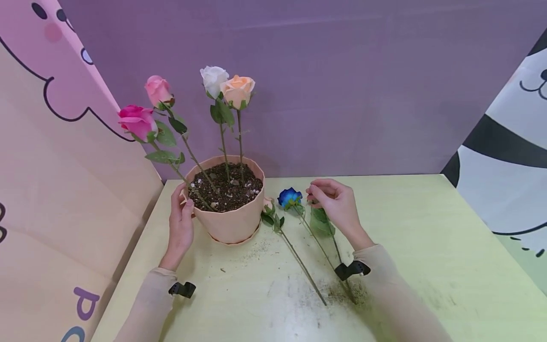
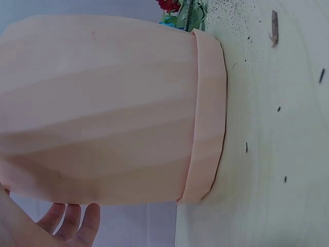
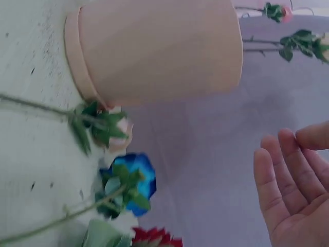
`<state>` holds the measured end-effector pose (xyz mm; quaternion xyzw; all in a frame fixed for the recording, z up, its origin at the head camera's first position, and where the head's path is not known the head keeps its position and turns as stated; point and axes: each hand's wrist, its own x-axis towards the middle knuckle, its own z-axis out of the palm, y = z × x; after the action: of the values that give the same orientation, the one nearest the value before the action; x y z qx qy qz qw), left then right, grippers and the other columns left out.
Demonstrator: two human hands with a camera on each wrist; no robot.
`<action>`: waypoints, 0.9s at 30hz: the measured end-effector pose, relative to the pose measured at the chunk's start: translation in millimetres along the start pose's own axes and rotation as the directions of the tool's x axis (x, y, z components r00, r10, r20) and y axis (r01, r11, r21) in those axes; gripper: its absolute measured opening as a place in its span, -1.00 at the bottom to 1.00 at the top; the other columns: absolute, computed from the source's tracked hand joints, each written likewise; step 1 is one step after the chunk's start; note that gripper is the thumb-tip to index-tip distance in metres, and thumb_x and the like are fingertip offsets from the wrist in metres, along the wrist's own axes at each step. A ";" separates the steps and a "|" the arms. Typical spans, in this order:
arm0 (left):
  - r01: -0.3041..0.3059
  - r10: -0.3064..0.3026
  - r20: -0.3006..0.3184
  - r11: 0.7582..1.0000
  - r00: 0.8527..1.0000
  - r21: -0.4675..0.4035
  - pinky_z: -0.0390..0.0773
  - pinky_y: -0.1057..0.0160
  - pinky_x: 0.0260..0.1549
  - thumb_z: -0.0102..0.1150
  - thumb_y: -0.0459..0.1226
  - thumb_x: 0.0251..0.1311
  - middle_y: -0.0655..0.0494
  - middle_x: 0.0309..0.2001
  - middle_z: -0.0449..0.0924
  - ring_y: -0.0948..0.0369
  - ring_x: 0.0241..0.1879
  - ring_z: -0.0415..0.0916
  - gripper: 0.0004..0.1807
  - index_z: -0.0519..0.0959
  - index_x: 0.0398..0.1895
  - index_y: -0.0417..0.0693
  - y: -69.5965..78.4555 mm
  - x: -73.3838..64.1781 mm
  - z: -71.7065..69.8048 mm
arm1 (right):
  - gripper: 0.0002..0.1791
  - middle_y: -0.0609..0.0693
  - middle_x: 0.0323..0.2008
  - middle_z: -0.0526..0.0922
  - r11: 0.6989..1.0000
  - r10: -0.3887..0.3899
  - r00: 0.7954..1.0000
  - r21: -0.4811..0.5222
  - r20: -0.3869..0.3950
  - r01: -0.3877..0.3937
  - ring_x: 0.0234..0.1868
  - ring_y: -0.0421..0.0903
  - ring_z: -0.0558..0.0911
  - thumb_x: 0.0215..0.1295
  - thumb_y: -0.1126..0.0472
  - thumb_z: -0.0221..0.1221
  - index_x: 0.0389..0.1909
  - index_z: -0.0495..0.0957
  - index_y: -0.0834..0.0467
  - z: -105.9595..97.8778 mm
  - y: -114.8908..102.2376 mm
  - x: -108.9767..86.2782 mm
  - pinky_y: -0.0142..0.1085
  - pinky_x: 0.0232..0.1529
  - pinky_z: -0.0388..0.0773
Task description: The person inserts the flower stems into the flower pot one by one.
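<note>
My left hand (image 1: 181, 229) rests against the left side of a pale pink flowerpot (image 1: 228, 225), thumb near the rim and fingers along the outer wall. Dark soil (image 1: 226, 197) fills the pot. Planted in it are a magenta rose (image 1: 138, 122), a pink rose (image 1: 157, 90), a white rose (image 1: 214, 80) and a peach rose (image 1: 238, 90). To the right of the pot my right hand (image 1: 337, 204) hovers over a red rose (image 3: 157, 240), thumb touching the index fingertip, nothing between them. A blue rose (image 1: 289, 197) lies just left of that hand.
A pale rose (image 1: 268, 204) lies beside the pot, its stem pointing toward the front of the table (image 1: 239, 304). Loose soil (image 1: 342, 289) is scattered near the stem ends. A purple backdrop (image 1: 342, 95) stands behind, with printed panels at both sides.
</note>
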<state>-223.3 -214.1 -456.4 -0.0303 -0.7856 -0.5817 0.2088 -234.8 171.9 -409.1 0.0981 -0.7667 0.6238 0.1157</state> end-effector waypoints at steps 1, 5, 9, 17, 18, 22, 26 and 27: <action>-0.002 0.002 0.000 1.000 1.000 -0.001 0.51 0.00 0.15 -0.27 -0.16 0.68 -0.34 0.36 0.31 -0.04 0.20 0.41 -0.42 0.08 0.68 0.08 0.4 0.3 0.1 | -0.68 0.29 -0.04 0.81 1.000 0.015 1.000 -0.006 0.000 -0.015 -0.26 -0.27 0.82 0.54 0.16 0.26 0.12 0.68 0.29 -3.9 1.8 -0.8 -0.20 -0.21 0.80; -0.006 0.006 0.000 1.000 1.000 -0.008 0.51 -0.17 0.19 -0.27 -0.16 0.67 -0.35 0.35 0.30 -0.07 0.19 0.41 -0.42 0.08 0.68 0.08 1.1 1.1 0.8 | -0.63 0.35 0.02 0.78 0.997 0.062 0.998 -0.035 -0.004 -0.062 -0.23 -0.22 0.82 0.54 0.13 0.26 0.16 0.66 0.32 -17.8 11.0 -4.3 -0.23 -0.21 0.79; -0.008 0.008 0.002 1.000 1.000 -0.007 0.49 -0.24 0.20 -0.27 -0.16 0.68 -0.37 0.37 0.29 -0.11 0.22 0.40 -0.42 0.07 0.68 0.07 0.1 1.1 1.0 | -0.57 0.37 0.09 0.75 0.990 0.116 0.993 -0.086 0.017 -0.114 -0.23 -0.25 0.81 0.56 0.09 0.24 0.21 0.63 0.33 -29.3 23.3 -10.6 -0.26 -0.20 0.79; -0.018 0.018 -0.009 1.000 1.000 -0.003 0.51 -0.03 0.12 -0.25 -0.14 0.68 -0.36 0.32 0.33 -0.03 0.17 0.40 -0.42 0.09 0.67 0.05 -1.4 1.4 1.1 | -0.51 0.38 0.15 0.72 0.955 0.231 0.971 -0.207 0.065 -0.214 -0.03 0.09 0.82 0.56 0.08 0.24 0.30 0.58 0.34 -47.6 50.6 -29.1 -0.07 -0.11 0.80; -0.017 0.017 -0.008 1.000 1.000 -0.004 0.51 -0.03 0.12 -0.25 -0.15 0.68 -0.36 0.32 0.33 -0.03 0.17 0.40 -0.42 0.09 0.67 0.05 -1.3 1.3 0.9 | -0.51 0.37 0.15 0.72 0.949 0.248 0.966 -0.219 0.074 -0.227 -0.01 0.12 0.81 0.56 0.09 0.23 0.31 0.57 0.35 -49.3 53.2 -31.3 -0.07 -0.10 0.80; -0.015 0.015 -0.008 1.000 1.000 0.005 0.50 -0.05 0.13 -0.26 -0.15 0.68 -0.36 0.34 0.32 -0.05 0.21 0.40 -0.42 0.08 0.68 0.05 -1.3 0.8 0.9 | -0.49 0.36 0.14 0.71 0.926 0.315 0.943 -0.254 0.107 -0.280 0.01 0.17 0.79 0.53 0.13 0.25 0.33 0.54 0.37 -53.9 62.7 -38.3 -0.12 -0.11 0.80; -0.019 0.019 -0.004 1.000 1.000 0.009 0.50 -0.07 0.15 -0.26 -0.15 0.68 -0.36 0.39 0.30 -0.10 0.26 0.40 -0.41 0.07 0.69 0.05 -0.4 0.2 0.8 | -0.48 0.37 0.15 0.70 0.908 0.350 0.927 -0.290 0.133 -0.301 -0.03 0.15 0.80 0.51 0.16 0.27 0.32 0.52 0.40 -56.4 70.2 -43.2 -0.15 -0.15 0.79; -0.020 0.020 -0.001 1.000 1.000 0.008 0.50 -0.08 0.16 -0.27 -0.15 0.69 -0.36 0.40 0.29 -0.11 0.28 0.39 -0.41 0.07 0.69 0.05 -0.3 0.2 0.7 | -0.49 0.37 0.15 0.70 0.904 0.357 0.924 -0.298 0.136 -0.305 -0.04 0.14 0.80 0.50 0.18 0.27 0.31 0.53 0.41 -56.8 71.9 -43.9 -0.15 -0.16 0.79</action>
<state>-223.7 -213.6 -456.7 -0.0371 -0.7874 -0.5766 0.2149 -211.0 242.3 -478.3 0.0074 -0.8576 0.5115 -0.0527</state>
